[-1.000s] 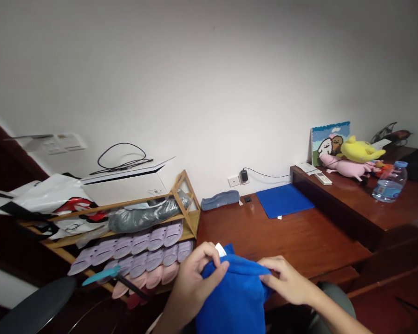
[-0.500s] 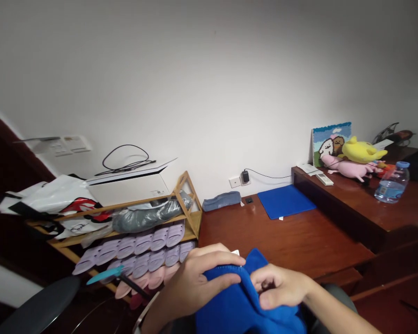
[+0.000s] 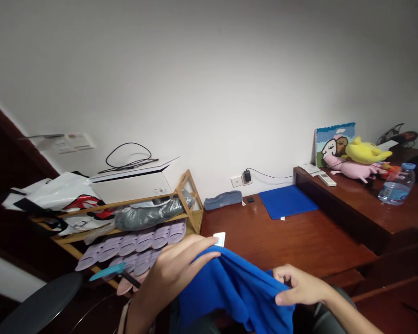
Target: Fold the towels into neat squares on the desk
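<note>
A blue cloth (image 3: 237, 283) with a stitched edge hangs between my two hands, low in front of me above my lap. My left hand (image 3: 181, 264) pinches its upper edge near a white label (image 3: 219, 239), which sticks up past the fingertips. Farther right, my right hand (image 3: 296, 287) grips the same edge between thumb and curled fingers. Between the hands the edge slopes down to the right, and the fabric falls in loose folds. Another blue cloth (image 3: 287, 202) lies flat on the wooden desk (image 3: 244, 227) beyond, a small white tag at its near edge.
A grey-blue pouch (image 3: 223, 200) lies at the desk's back by the wall socket (image 3: 242, 180). To the left, a wooden rack (image 3: 195, 218) holds slippers, a white box (image 3: 132, 185) and bags. On the raised right shelf are plush toys (image 3: 362, 153) and a water bottle (image 3: 397, 188).
My hands have moved apart, the left to the left and the right slightly to the right. The bunched cloth has spread between them, and its white label shows more.
</note>
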The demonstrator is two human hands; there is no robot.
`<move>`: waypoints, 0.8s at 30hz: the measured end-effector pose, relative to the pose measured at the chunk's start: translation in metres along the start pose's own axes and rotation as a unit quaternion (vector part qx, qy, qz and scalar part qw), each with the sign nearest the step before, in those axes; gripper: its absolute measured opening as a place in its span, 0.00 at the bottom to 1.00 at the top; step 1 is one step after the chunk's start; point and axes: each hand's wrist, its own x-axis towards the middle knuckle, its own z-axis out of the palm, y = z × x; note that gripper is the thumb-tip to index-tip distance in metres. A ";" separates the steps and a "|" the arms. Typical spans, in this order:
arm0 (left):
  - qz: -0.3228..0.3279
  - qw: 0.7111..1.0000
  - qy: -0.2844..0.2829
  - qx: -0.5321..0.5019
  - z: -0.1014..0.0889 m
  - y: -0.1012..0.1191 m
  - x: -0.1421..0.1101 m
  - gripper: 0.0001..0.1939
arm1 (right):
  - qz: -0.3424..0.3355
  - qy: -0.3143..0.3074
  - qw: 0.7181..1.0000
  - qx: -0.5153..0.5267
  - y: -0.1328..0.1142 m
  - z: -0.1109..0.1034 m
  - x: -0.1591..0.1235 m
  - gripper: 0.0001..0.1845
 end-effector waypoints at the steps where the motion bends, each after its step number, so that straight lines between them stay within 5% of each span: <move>1: 0.015 1.000 0.004 0.022 -0.003 -0.004 -0.004 0.14 | 0.031 -0.022 0.999 0.003 0.013 0.002 -0.004 0.34; 4: 0.023 0.996 0.018 0.082 -0.013 -0.019 -0.018 0.14 | 0.104 -0.055 0.993 -0.015 0.050 0.002 -0.020 0.33; 8: -0.026 0.993 0.015 0.113 -0.023 -0.041 -0.034 0.13 | 0.122 0.007 0.989 -0.077 0.069 -0.023 -0.053 0.29; 16: -0.181 0.983 -0.008 -0.035 0.002 -0.103 -0.033 0.16 | 0.125 0.151 0.949 -0.249 0.011 -0.124 -0.104 0.24; 20: -0.239 0.970 0.010 -0.038 0.023 -0.151 -0.019 0.23 | 0.115 0.184 0.926 -0.309 -0.006 -0.180 -0.093 0.25; 24: -0.279 0.958 0.063 -0.001 0.032 -0.180 -0.007 0.26 | 0.038 0.285 0.880 -0.379 -0.026 -0.225 -0.074 0.22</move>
